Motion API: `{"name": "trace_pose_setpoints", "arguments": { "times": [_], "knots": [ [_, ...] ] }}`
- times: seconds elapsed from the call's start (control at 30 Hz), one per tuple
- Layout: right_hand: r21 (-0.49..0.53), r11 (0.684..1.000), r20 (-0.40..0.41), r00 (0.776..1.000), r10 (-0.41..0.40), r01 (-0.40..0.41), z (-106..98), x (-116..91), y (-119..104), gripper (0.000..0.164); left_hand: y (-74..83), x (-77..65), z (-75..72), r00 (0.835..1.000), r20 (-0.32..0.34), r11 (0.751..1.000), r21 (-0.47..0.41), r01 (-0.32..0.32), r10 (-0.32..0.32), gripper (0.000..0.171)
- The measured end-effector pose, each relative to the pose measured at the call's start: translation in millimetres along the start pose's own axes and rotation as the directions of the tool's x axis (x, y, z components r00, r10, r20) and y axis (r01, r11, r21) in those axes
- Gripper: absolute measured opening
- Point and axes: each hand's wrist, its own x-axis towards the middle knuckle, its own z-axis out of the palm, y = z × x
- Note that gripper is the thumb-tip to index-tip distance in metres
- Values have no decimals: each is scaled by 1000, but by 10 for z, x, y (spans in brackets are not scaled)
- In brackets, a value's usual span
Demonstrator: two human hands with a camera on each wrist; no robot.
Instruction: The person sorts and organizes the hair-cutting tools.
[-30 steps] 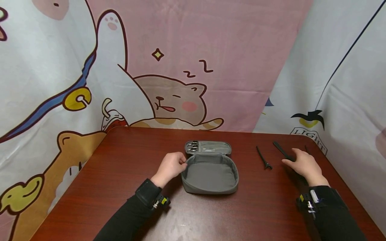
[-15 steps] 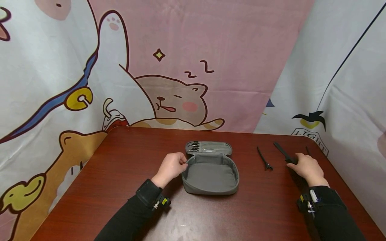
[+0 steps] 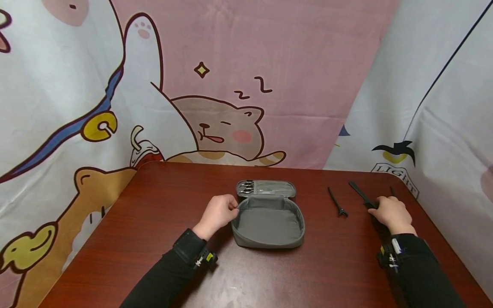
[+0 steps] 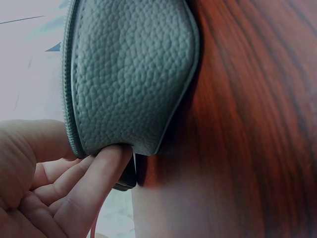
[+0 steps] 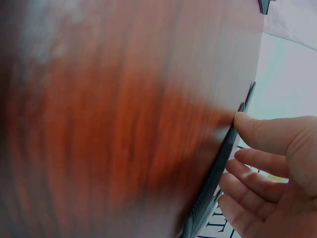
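Note:
A grey zip case point(image 3: 268, 244) with pebbled sides stands with its lid laid back in the head view. My left hand point(image 3: 217, 215) pinches its left rim; in the left wrist view, thumb and fingers meet at the zipped edge of the case point(image 4: 129, 74). To the right lies a dark comb point(image 3: 359, 191), its slim handle pointing away from me. My right hand point(image 3: 393, 214) holds the comb's wider part at the table, partly hiding it. In the right wrist view, my thumb is on one side of the comb point(image 5: 218, 171) and fingers are on the other.
Several metal tools point(image 3: 247, 187) are tucked in the case's lid. A slim black hair clip point(image 3: 337, 203) lies between case and comb. Another thin dark item point(image 3: 392, 191) lies beyond my right hand. A printed cloth point(image 3: 300, 85) hangs behind the table point(image 3: 173, 188).
My right hand has come down onto the comb's wider part, its spread thumb and fingers closing in. My left hand has stayed at the case's rim.

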Motion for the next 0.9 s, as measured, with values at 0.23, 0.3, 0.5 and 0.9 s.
{"name": "trace_pose_setpoints", "arguments": {
  "times": [0.23, 0.3, 0.5, 0.9],
  "knots": [
    [10, 999, 22, 999, 38, -38, -26, 67, 9, 48, -2, -3, -6, 1000, -2, 1000, -5, 0, 0, 10],
    [19, 999, 39, 998, 47, -47, -43, 87, 11, 46, -1, -1, -7, 1000, -1, 1000, -7, 4, -4, 10],
    [21, 998, 90, 995, 52, -54, -75, 115, 9, 50, -1, 2, -6, 1000, 0, 1000, -4, 3, -3, 10],
    [48, 997, 87, 994, 61, -66, -104, 123, 17, 44, -13, -2, 0, 1000, -2, 1000, 1, -7, 7, 10]
  ]
}}
